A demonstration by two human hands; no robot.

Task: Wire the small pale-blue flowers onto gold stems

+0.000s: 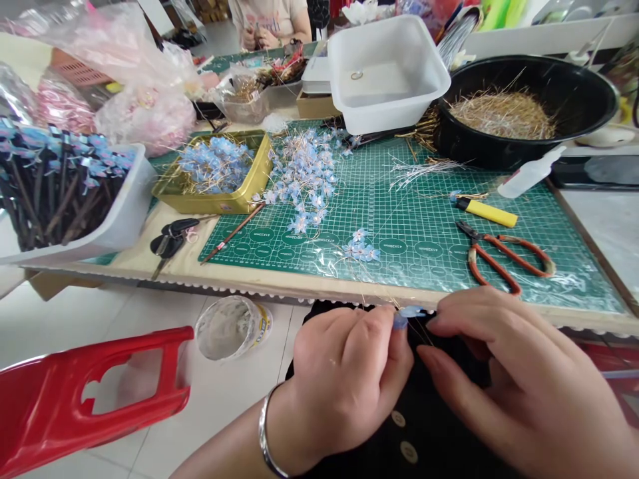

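Observation:
My left hand (349, 372) is closed in a pinch at the mat's front edge, gripping a small blue flower (412, 311). Thin wires trail from the flower between my hands. Just to its right is my right hand (514, 379), thumb and forefinger apart near the wires; I see nothing firmly gripped in it. Beyond my hands, a few blue flowers on wire (361, 247) lie on the green cutting mat (399, 199). Farther back spreads a heap of similar blue flowers (307, 169). A gold tin (200, 203) to its left holds more of them.
Orange-handled pliers (494, 256), a yellow lighter (486, 211) and a squeeze bottle (532, 174) lie right. Black scissors (172, 239) and a brown stick (232, 234) lie left. Behind stand a white bin (389, 110) and black basin (589, 100). A red stool (44, 406) stands below; another person (272, 26) sits opposite.

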